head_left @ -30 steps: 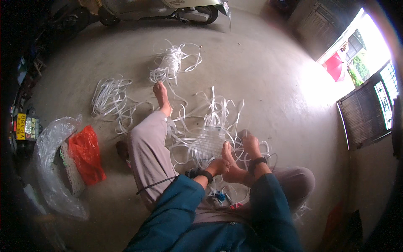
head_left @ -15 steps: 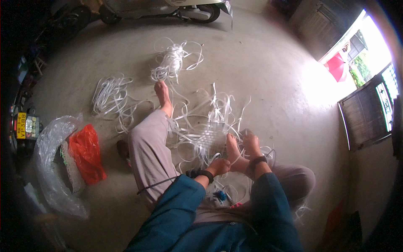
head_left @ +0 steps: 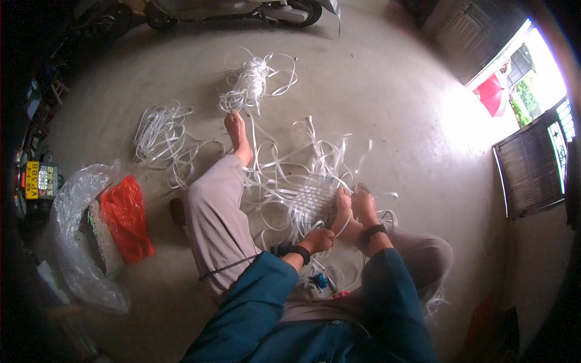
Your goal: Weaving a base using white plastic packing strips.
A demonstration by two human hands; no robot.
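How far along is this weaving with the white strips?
A small woven patch is done. Both hands work its near edge: the left hand grips strips, the right hand rests on the patch beside a foot. Long loose strips and two bundles remain unwoven.

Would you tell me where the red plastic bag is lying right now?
In the head view, the red plastic bag lies on the concrete floor to the person's left, beside the clear plastic bag and left of the outstretched left leg.

The fingertips of the left hand (head_left: 319, 239) are hidden among the white straps (head_left: 315, 202). Just below it, small blue and red objects (head_left: 321, 282) are too small to be identified.
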